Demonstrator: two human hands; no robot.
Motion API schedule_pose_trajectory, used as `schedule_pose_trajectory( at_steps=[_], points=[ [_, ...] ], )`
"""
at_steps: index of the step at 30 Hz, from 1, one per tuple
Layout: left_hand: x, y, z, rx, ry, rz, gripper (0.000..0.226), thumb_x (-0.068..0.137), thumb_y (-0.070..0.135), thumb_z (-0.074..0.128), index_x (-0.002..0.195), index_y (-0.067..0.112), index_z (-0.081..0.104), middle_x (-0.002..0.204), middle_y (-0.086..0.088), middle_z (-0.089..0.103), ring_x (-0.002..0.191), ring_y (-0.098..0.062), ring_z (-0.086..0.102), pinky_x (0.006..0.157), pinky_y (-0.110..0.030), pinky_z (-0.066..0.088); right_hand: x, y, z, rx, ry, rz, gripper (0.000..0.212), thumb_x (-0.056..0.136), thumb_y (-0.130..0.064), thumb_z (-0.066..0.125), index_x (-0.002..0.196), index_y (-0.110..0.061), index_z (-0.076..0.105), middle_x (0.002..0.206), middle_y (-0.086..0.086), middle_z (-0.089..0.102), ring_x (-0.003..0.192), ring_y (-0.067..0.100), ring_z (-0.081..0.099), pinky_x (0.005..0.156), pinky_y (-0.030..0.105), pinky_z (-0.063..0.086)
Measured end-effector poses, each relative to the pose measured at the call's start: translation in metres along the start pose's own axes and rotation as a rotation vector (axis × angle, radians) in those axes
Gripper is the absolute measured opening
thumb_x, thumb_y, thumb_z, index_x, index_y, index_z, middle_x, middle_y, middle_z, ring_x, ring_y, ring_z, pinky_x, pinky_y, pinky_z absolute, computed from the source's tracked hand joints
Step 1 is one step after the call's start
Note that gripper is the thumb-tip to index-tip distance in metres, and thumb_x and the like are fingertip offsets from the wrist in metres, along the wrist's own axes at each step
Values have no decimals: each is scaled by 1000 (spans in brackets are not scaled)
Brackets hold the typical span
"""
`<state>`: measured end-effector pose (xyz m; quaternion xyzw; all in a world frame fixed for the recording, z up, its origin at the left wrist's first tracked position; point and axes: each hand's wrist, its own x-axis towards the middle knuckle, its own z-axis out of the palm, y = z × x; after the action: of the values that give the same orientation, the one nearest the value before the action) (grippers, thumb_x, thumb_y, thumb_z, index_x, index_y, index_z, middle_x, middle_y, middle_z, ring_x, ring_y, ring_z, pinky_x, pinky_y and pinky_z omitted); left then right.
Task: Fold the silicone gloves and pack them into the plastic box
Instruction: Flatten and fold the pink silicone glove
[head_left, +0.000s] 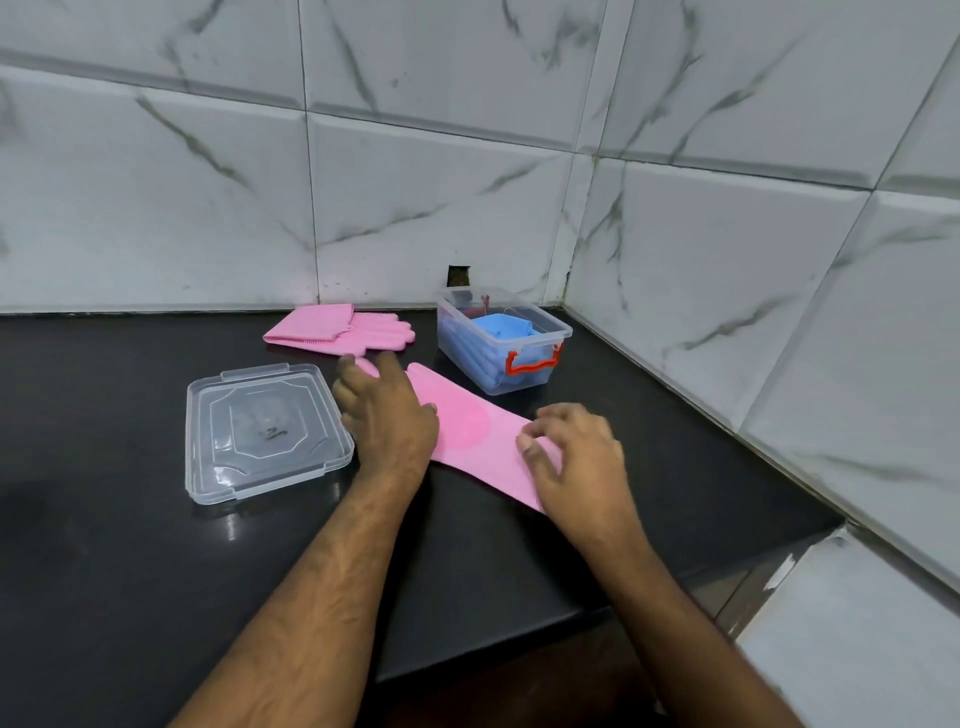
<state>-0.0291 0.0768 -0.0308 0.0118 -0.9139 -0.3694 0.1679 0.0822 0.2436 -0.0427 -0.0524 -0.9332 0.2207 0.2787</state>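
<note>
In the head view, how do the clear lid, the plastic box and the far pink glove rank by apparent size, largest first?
1. clear lid, largest, though it is also nearest the camera.
2. plastic box and far pink glove: they look about alike, so I do not rank them.

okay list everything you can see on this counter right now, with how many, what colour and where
pink glove: one, pink, flat on the counter centre, under both hands
second pink glove: one, pink, at the back by the wall, untouched
plastic box: one, clear with red handle, back right, open, blue items inside
lid: one, clear, lying on the counter left of the hands
counter: one, black
wall tiles: white marbled, behind and right
left hand: one, pressing the glove's finger end
right hand: one, fingers curled at the cuff end
</note>
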Motion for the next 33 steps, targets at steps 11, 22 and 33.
schedule_pose_trajectory(
  at_steps=[11,22,33],
  points=[
    [2,-4,15,340,-421,239,60,107,49,42,157,17,40,172,-19,15,159,-34,11,126,-47,15,-5,-13,5,-122,-395,-246,52,102,-55,48,141,-24,61,145,-8,59,131,13,51,111,34,40],
    [15,-8,1,275,-127,379,35,103,32,54,126,12,71,127,-13,66,121,-30,57,104,-41,42,68,-43,1,-240,-517,-33,42,103,-47,51,139,-26,58,130,2,69,114,22,65,101,40,51],
    [52,-29,-14,369,27,132,31,103,33,52,119,13,70,117,-12,70,115,-32,57,88,-43,46,126,-88,83,-365,-536,-4,48,102,-46,51,144,-21,49,129,9,66,116,28,63,96,44,53]
  ],
)
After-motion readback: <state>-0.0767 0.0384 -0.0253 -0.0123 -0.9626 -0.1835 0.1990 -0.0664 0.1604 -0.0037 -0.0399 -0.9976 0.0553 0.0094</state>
